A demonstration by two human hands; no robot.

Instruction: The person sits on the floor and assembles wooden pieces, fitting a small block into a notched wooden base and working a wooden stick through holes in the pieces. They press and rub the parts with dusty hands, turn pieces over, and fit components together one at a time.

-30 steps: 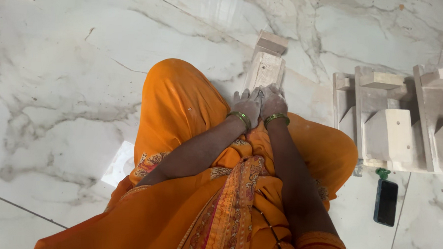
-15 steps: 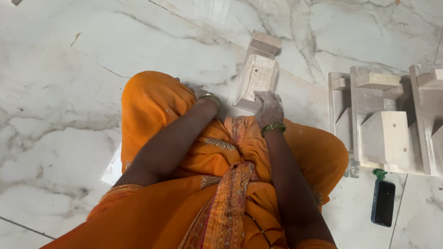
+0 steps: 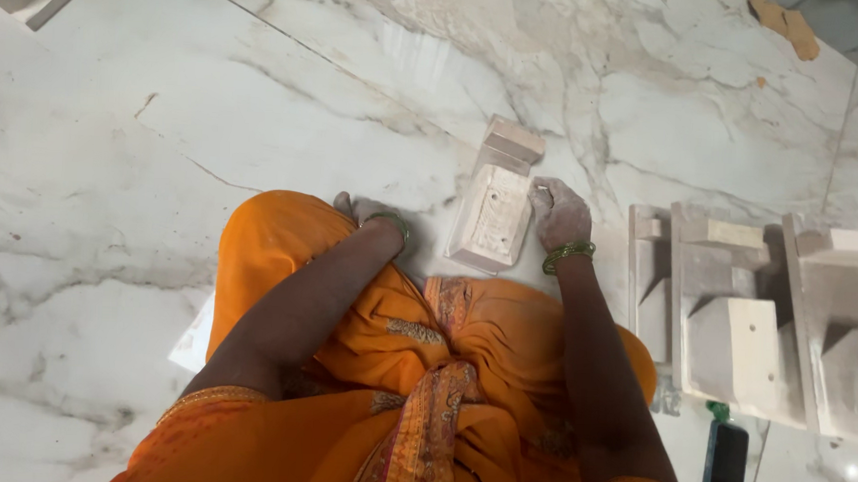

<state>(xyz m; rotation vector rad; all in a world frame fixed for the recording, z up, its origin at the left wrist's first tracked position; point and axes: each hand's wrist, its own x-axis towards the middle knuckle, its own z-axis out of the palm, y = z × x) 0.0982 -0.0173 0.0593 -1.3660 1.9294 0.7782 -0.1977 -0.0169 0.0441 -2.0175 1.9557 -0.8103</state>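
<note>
Centrally one mould, two hands; three moulds aside

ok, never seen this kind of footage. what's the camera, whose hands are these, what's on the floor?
There is no machine here. The one view comes from a camera worn on a person's head, looking down at their own lap and arms. The person sits on a white marble floor in orange clothing. Their right hand, dusted white, rests against the side of a pale block with a carved face lying on the floor. Their left hand is on the floor by their knee, apart from the block; whether it holds anything cannot be seen. To the right lie more pale wooden pieces side by side, and a dark phone near them.
</note>
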